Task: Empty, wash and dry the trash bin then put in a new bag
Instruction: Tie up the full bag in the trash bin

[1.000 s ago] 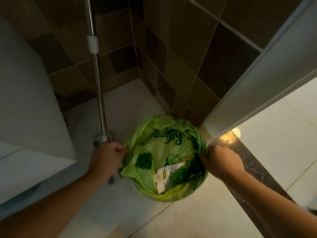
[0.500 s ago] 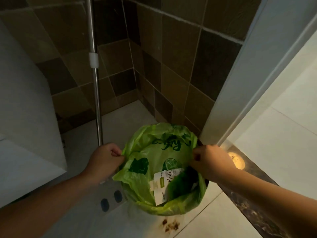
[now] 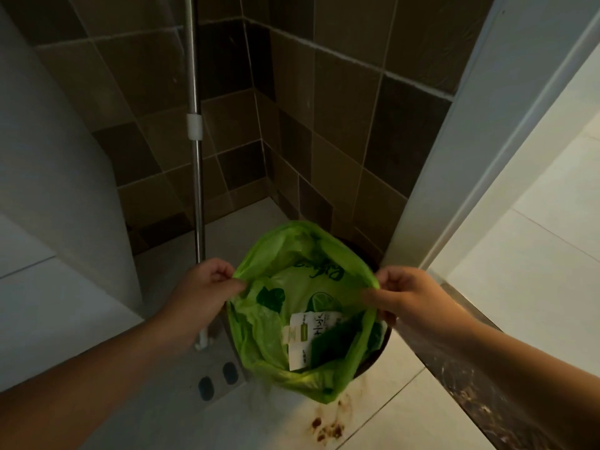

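Observation:
A green plastic bag (image 3: 276,345) with dark green print sits in a dark round trash bin (image 3: 378,354), whose rim shows only at the right. My left hand (image 3: 203,293) pinches the bag's left edge. Opposite it, my right hand (image 3: 402,295) pinches the right edge. Both edges are raised off the bin's rim and the mouth is held wide. White paper packaging (image 3: 308,336) and a dark green piece lie inside the bag.
A metal mop pole (image 3: 195,151) stands just left of the bin, with its flat head (image 3: 216,381) on the floor. Brown tiled walls form a corner behind. A white door frame (image 3: 470,151) is at right, a dark threshold (image 3: 477,378) below it. Brown stains (image 3: 328,428) mark the floor.
Both hands have lifted the bag's edges up off the bin rim and toward me. The view has tilted, and the floor stains have come into sight.

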